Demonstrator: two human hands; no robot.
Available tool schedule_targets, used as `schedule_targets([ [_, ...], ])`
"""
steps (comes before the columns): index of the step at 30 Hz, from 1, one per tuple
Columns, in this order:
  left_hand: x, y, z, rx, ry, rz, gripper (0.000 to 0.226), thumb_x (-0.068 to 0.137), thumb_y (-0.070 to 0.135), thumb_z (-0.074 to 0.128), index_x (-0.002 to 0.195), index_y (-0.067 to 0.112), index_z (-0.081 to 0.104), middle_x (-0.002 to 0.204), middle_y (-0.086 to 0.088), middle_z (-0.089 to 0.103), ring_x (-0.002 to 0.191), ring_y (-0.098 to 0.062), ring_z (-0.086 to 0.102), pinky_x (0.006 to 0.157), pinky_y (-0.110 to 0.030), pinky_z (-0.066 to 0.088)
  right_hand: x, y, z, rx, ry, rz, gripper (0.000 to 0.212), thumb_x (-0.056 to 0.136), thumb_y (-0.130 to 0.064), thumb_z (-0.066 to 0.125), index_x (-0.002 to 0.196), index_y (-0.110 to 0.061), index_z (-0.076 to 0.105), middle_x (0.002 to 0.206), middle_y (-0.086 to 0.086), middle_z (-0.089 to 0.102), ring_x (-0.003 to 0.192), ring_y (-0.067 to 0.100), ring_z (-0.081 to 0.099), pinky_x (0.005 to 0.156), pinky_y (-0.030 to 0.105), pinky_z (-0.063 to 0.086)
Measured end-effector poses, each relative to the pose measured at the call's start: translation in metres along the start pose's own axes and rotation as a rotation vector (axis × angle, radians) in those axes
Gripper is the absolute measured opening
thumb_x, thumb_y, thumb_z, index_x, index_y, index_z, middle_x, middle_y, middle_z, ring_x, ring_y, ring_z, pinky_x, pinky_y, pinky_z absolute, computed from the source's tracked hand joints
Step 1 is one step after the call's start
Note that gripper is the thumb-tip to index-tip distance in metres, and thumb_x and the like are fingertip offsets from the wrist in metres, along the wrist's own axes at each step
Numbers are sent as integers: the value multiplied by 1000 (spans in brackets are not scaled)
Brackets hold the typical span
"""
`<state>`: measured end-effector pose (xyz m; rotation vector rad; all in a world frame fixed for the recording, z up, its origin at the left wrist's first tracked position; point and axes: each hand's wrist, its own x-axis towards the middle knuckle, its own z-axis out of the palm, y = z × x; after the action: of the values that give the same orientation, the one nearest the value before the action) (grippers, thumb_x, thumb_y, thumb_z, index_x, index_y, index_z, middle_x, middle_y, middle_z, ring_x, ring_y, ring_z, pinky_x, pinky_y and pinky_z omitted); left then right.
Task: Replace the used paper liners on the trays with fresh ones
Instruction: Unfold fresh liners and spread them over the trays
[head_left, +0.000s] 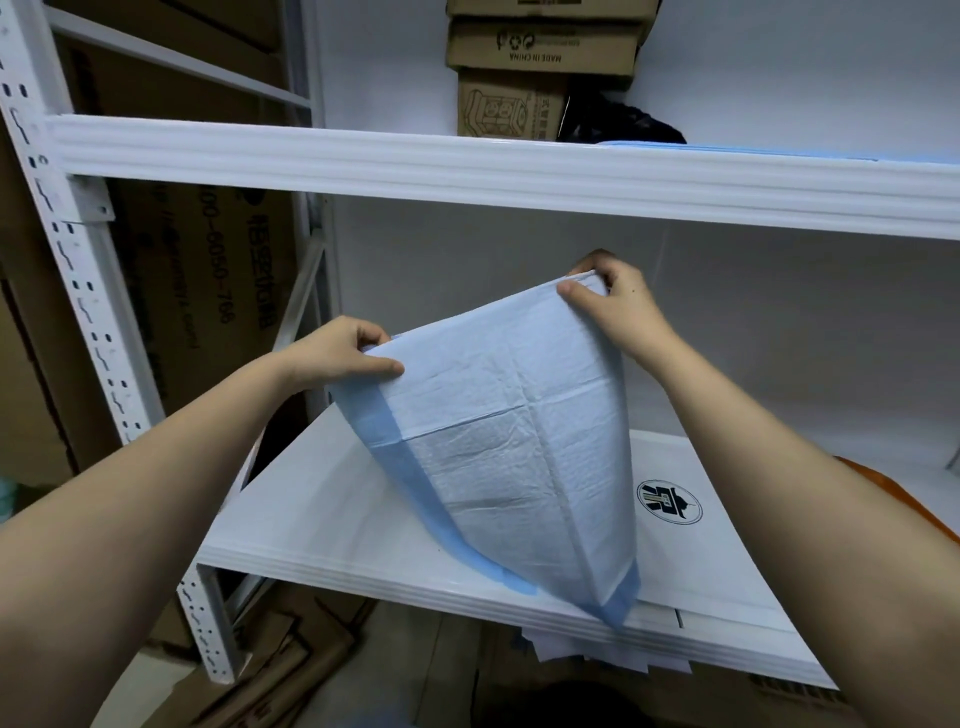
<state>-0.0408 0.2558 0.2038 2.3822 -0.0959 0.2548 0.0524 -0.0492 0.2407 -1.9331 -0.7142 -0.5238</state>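
A pale blue paper liner (498, 447) with darker blue borders hangs in front of me above the lower white shelf (322, 509). My left hand (337, 353) pinches its upper left corner. My right hand (613, 301) pinches its upper right corner, held higher. The sheet is creased from folding and its bottom edge reaches the shelf's front lip. On the upper shelf at the right lies a stack of light blue liners (727, 148), seen edge-on.
The white metal rack's upper shelf beam (467, 166) crosses just above my hands. Cardboard boxes (540, 62) are stacked on top of it, beside a black bag (618, 124). A round logo (669, 506) marks the lower shelf surface. Flattened cardboard (270, 670) lies on the floor.
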Motion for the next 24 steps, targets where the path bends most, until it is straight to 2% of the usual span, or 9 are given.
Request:
schedule_targets([
  [4,-2,-10,-3,-93,84,-46,18,79,21,77,78,8,65,84,-7,64,80,-17,58,70,-27,45,-1,3,-5,48,53,29,11,88,-17,64,95,-14,57,91,-2,58,79,5,53,65,6,40],
  [8,0,-10,-1,-359,275,-73,32,67,29,82,77,19,53,84,-2,60,80,-17,57,73,-32,46,2,1,-7,71,140,20,13,88,-12,64,99,-7,59,91,0,56,75,-5,50,64,1,37],
  [10,-3,-8,-1,-514,246,-69,30,64,33,78,85,22,59,93,-1,65,87,-18,61,85,-37,48,3,2,-9,92,145,11,10,89,-9,62,97,-8,56,88,-4,54,76,-6,48,67,2,36],
  [12,-5,-7,-1,-611,127,-58,37,67,31,79,100,18,69,106,-2,71,100,-21,66,97,-38,46,2,-1,-10,135,108,31,10,90,-9,60,95,-11,51,83,-10,51,76,-4,47,67,5,36],
  [14,-4,-7,0,-688,84,-83,44,76,29,75,116,14,66,118,-7,68,111,-23,63,103,-38,45,2,-3,-11,235,67,74,13,86,-12,61,89,-15,49,80,-8,49,74,3,46,65,9,38],
  [17,3,-7,4,-781,82,-129,42,89,23,62,128,10,58,125,-8,64,116,-24,60,103,-39,45,3,-9,-12,440,65,167,11,72,-18,56,76,-21,46,72,-3,48,68,10,45,63,23,39],
  [19,7,-6,9,-813,89,-147,44,89,23,63,130,9,56,125,-8,64,116,-24,60,101,-39,46,3,-10,-11,573,85,251,11,73,-17,55,69,-20,45,66,-2,49,64,13,47,63,27,38],
  [21,11,-2,14,-844,125,-154,42,88,25,64,127,10,58,122,-7,66,113,-23,62,96,-38,49,4,-11,-10,722,81,357,17,80,-14,52,65,-18,45,58,-2,51,56,13,49,58,24,40],
  [24,15,0,18,-916,181,-177,40,85,26,68,122,14,61,118,-4,68,113,-22,62,97,-39,49,6,-13,-9,993,26,455,12,76,-14,48,67,-13,55,70,8,63,67,23,59,68,28,47],
])
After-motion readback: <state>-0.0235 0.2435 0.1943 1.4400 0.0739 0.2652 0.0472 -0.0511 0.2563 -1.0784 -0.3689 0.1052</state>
